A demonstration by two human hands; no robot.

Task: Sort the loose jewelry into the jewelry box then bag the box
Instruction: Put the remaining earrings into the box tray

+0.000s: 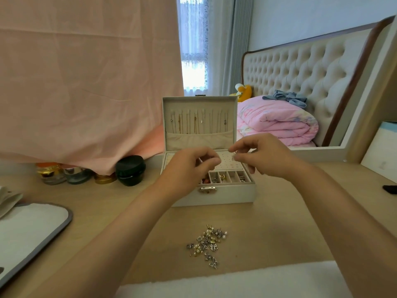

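I am watching both hands hovering over the open jewelry box (pixel 217 197) on the desk (pixel 285 224). The right hand (pixel 263 157) is pinching a small pale piece (pixel 235 157) between thumb and forefinger; it is too blurred to identify. The left hand (pixel 189 168) is curling its fingers with thumb and forefinger tips meeting just left of that piece; I cannot tell whether it is gripping anything. Directly under the fingertips, the earring panel (pixel 228 161) is lying beside a row of small compartments (pixel 231 177). Behind the hands, the lid (pixel 199 120) is standing upright with necklaces hanging. The loose jewelry (pixel 207 244) is sitting in a heap between the two forearms. A black jar (pixel 130 171) is standing well left of the left hand.
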